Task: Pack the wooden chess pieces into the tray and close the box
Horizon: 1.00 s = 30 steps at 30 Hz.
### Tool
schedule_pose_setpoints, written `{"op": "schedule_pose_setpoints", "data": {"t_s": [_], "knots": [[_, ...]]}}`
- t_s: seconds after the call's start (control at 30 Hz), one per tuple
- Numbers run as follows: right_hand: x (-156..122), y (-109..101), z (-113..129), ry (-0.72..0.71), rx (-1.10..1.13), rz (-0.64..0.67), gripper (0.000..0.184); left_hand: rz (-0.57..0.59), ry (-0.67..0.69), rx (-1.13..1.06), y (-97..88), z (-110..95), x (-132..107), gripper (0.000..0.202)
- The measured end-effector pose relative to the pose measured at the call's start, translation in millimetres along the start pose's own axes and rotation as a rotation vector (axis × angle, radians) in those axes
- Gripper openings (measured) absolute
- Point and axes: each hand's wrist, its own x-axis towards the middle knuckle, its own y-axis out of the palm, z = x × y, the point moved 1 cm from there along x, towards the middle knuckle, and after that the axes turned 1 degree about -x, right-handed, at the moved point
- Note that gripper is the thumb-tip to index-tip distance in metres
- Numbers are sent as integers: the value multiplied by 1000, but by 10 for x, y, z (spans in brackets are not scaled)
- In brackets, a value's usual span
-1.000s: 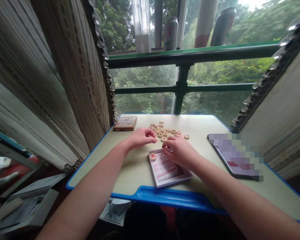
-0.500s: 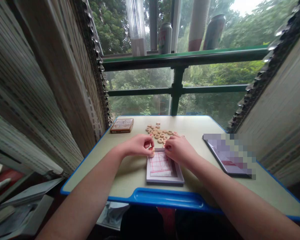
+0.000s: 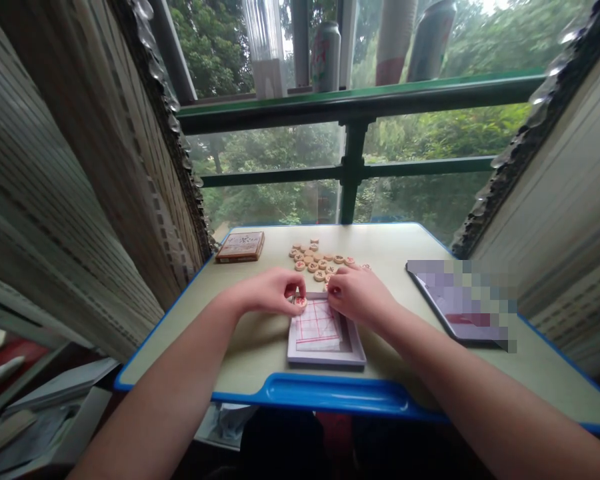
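Head: left hand around piece

Only the two arms of the person show. The left forearm is bare along the whole length in view, from the lower edge up to the wrist. The right forearm is bare in the same way. Both look broad close to the camera and narrow sharply toward the wrists, a stretch that comes from the wide lens. The left hand is bare, and its back and knuckles show. The right hand is bare too, with a smooth back. The fingernails on both are too small to make out.
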Motion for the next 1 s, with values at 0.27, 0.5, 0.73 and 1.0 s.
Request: {"op": "schedule_pose_setpoints", "data": {"t_s": [0.27, 0.5, 0.73, 1.0], "knots": [[-7, -10, -6, -7, -5, 20, 17, -26, -46, 41, 3, 50, 6, 25], [9, -3, -1, -27, -7, 22, 18, -27, -60, 28, -9, 51, 13, 26], [18, 9, -41, -57, 16, 30, 16, -81, -56, 33, -13, 24, -10, 27], [40, 47, -104, -74, 48, 20, 17, -73, -44, 41, 1, 62, 29, 29]]}}
